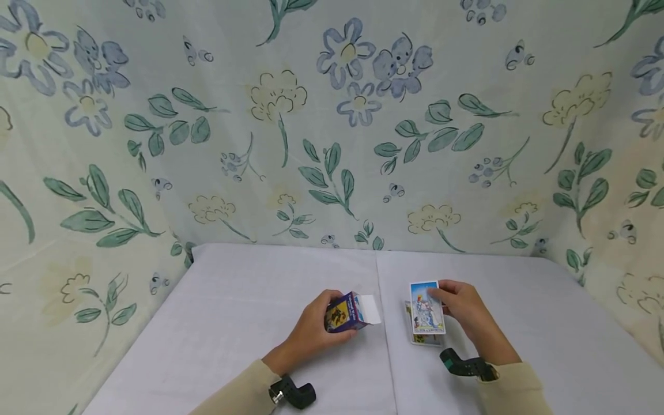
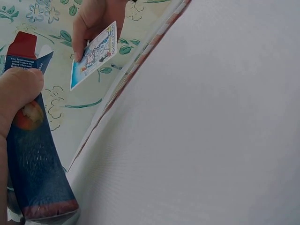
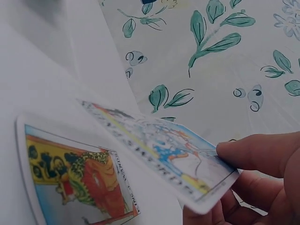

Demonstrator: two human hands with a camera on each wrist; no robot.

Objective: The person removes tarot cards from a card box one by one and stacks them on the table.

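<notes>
My left hand (image 1: 314,326) grips a dark blue and purple card box (image 1: 339,314) whose white end flap (image 1: 370,309) stands open toward the right. In the left wrist view the thumb lies across the box (image 2: 40,154) near its open end, below a red flap. Between thumb and fingers my right hand (image 1: 465,307) pinches a picture tarot card (image 1: 427,314) with a blue sky and a white horse. Beneath it on the table lies another tarot card (image 3: 79,183), marked King of Wands, partly covered by the held card in the head view.
A white cloth covers the table (image 1: 259,276), with a fold line running front to back between the hands. Floral fabric (image 1: 332,127) hangs behind and at both sides. Each wrist wears a black camera mount, the right one (image 1: 464,366) close to the lying card.
</notes>
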